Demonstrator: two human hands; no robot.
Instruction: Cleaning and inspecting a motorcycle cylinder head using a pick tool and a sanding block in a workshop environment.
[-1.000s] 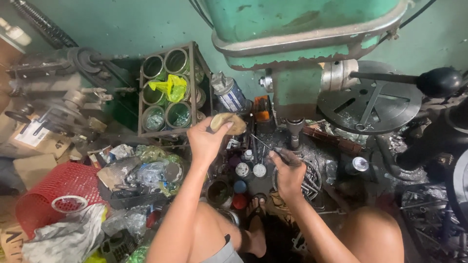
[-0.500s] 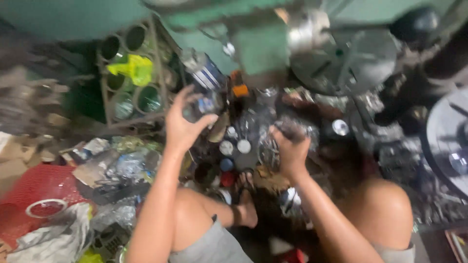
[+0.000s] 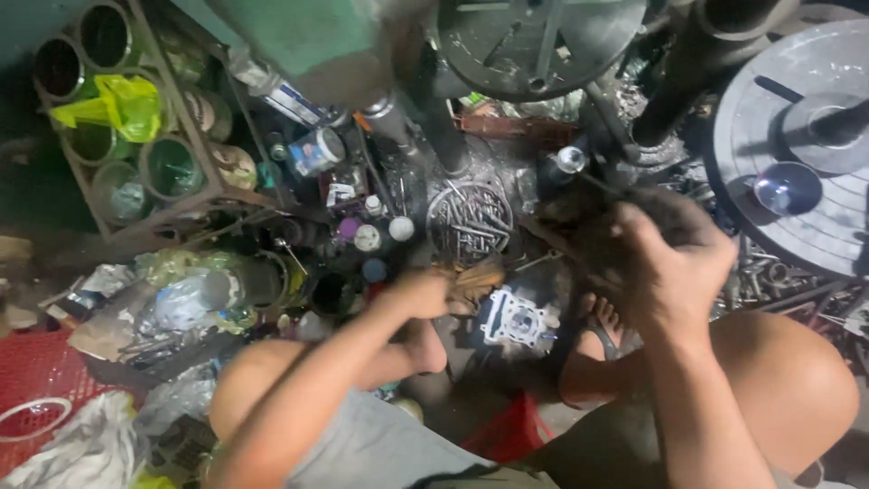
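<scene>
Cramped, grimy workshop floor [image 3: 471, 398], littered w/ caps, scrap, plastic. Left hand [image 3: 425, 294] curled low beside a small metal engine part [image 3: 518, 319]; right hand [image 3: 674, 263] raised, closed on something dark, can't tell what. Bolt tray [image 3: 469, 217] behind, green crate [image 3: 136, 136] at left.

crate [image 3: 186, 206]: rusty brown frame, green and dark cans inside
bag [image 3: 122, 101]: bright yellow-green
basket [image 3: 36, 376]: red mesh, white ring on it
machine [image 3: 312, 36]: worn green paint
disc [image 3: 806, 181]: dull grey metal, dark slots
caps [image 3: 367, 237]: white, one purple, one blue
casting [image 3: 516, 319]: pale silver-white
shorts [image 3: 362, 448]: grey
stool [image 3: 507, 433]: red
floor [image 3: 471, 380]: black, oily
</scene>
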